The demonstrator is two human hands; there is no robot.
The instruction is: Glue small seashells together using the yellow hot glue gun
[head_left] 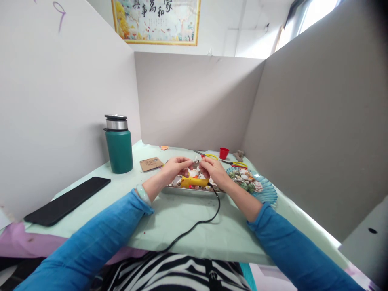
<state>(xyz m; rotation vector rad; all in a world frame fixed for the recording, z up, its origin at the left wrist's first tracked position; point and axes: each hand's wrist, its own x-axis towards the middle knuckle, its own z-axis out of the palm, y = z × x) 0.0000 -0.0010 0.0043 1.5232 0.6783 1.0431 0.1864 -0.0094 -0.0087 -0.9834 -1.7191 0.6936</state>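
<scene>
Small pale piece [196,163], detail unclear, is pinched by left hand [177,167] and right hand [213,169] over tray [188,192], well in from tabletop [236,236] near edge; should be kept low, clear of yellow corded tool [194,182].

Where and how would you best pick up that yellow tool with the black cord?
Probably by the straight middle of the yellow tool, coming from above and the near side: it lies crosswise along the near rim of the tray, its long side facing us, with the black cord trailing from its right end.
</scene>
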